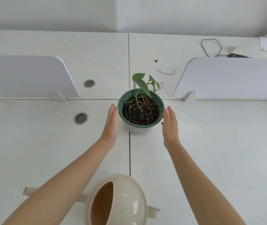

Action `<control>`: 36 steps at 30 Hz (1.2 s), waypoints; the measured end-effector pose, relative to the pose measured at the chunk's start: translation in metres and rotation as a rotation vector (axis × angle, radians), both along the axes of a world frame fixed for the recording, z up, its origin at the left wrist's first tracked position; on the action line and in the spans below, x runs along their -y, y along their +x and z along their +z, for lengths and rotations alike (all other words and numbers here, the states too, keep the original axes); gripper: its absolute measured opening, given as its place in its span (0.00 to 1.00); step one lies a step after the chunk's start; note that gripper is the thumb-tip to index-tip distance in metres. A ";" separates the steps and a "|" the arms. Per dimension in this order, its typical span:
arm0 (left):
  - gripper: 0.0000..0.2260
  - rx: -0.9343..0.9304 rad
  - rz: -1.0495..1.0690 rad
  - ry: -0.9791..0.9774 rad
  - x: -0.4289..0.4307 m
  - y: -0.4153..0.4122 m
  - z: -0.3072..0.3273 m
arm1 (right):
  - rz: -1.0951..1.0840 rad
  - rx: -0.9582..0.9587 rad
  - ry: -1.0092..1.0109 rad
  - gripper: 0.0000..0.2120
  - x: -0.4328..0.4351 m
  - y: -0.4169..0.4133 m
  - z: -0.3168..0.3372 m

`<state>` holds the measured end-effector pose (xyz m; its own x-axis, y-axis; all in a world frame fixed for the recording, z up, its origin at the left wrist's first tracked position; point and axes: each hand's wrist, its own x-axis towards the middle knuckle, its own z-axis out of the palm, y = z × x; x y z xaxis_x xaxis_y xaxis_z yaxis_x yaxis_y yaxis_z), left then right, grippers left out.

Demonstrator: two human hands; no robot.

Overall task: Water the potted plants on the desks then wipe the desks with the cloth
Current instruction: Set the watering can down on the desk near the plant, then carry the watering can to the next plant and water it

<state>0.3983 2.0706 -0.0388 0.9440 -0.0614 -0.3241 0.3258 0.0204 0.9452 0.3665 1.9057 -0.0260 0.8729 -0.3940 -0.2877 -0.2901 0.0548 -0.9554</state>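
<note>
A potted plant (140, 111) with a green rim, dark soil and a few green leaves stands where the white desks (48, 151) meet. My left hand (110, 125) is flat and open just left of the pot, fingertips near its rim. On the pot's right side my right hand (170, 125) is open too, palm turned toward it. Neither hand grips the pot. A beige watering can (118, 200) stands on the desk near the front edge, between my forearms, its spout pointing left. No cloth is in view.
Two white divider panels (27, 77) (231, 78) stand left and right behind the pot. Two round cable holes (80, 118) (89, 83) lie in the desks on the left. A black cable (210, 46) and small debris lie on the far right desk.
</note>
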 end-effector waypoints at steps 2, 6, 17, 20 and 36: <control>0.35 0.011 -0.006 -0.021 0.001 0.008 0.009 | -0.051 0.024 -0.003 0.21 -0.011 -0.006 -0.001; 0.33 -0.004 -0.076 -0.034 0.015 0.000 0.018 | 0.011 0.050 -0.023 0.22 -0.024 -0.009 -0.003; 0.20 0.022 0.205 -0.055 -0.037 -0.056 0.056 | 0.012 -0.040 -0.020 0.24 -0.004 -0.066 0.021; 0.09 0.140 0.317 -0.084 -0.073 -0.104 0.074 | 0.024 -0.048 -0.094 0.20 -0.001 -0.111 0.018; 0.14 -0.038 0.650 -0.157 -0.133 -0.231 -0.005 | 0.245 -0.119 -0.320 0.13 -0.049 -0.249 -0.018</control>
<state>0.1677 2.2036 -0.0440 0.7930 0.4667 -0.3916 0.2340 0.3601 0.9031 0.1177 1.9547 -0.0439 0.9202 -0.2645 -0.2887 -0.3668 -0.3242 -0.8720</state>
